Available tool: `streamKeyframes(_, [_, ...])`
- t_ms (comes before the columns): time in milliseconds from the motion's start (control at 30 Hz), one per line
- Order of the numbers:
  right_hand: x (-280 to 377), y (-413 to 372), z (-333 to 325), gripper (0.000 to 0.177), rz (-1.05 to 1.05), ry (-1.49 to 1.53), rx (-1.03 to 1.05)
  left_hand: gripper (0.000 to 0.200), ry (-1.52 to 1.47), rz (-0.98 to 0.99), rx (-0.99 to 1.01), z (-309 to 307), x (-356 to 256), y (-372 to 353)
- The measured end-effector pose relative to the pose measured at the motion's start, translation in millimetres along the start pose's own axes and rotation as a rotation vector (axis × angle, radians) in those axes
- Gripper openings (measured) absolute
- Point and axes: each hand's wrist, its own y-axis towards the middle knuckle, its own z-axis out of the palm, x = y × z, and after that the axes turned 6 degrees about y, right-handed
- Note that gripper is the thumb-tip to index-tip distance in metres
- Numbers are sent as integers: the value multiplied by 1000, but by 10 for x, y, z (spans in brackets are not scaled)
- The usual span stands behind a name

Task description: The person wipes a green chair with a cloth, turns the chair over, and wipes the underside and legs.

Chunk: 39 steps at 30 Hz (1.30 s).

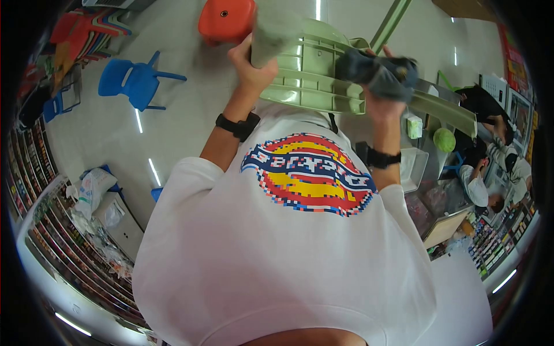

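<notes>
A light green plastic chair [314,86] is in front of my chest, its ribbed underside facing me. My left hand [254,68] is closed around a blurred grey-green upright part [272,34] at the chair's left side, which looks like a leg pointing up at me. On the right, my right hand [384,104] grips a dark grey cloth [378,72], bunched and smeared by motion, against the chair's right side. The cloth covers most of those fingers. One green leg [444,112] sticks out to the right, another [390,26] towards the top.
A red stool [226,20] and a blue chair [131,81] stand on the shiny floor at the left, near stacked chairs [86,34]. Shelves [75,248] line the lower left. To the right are a round green thing [444,139], a white bin [412,167] and other people [476,184].
</notes>
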Motion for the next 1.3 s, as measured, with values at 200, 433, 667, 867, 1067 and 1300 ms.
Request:
streamKeyframes(200, [204,-692,-101,66,-96,-406,124,35,152,5,-23,-245,-123,63])
streamKeyframes(433, [730,-1271,-425,32,-356,-1579,-280,36,242,-46,-46,-383,-51,-71])
streamKeyframes(667, [999,-1644,-468,52,-537,-39,-133,37,125,-39,18,-365,43,-107])
streamKeyframes(867, [709,-1232,-436,53,-252,47,131,37,188,7,88,-377,25,-52])
streamKeyframes(1067, [281,-931,-1133,44,-298,-1606,-67,36,220,11,126,-368,56,-54])
streamKeyframes(1300, [-247,-484,-220,37,-490,-1208,157,33,119,-14,84,-274,-86,10])
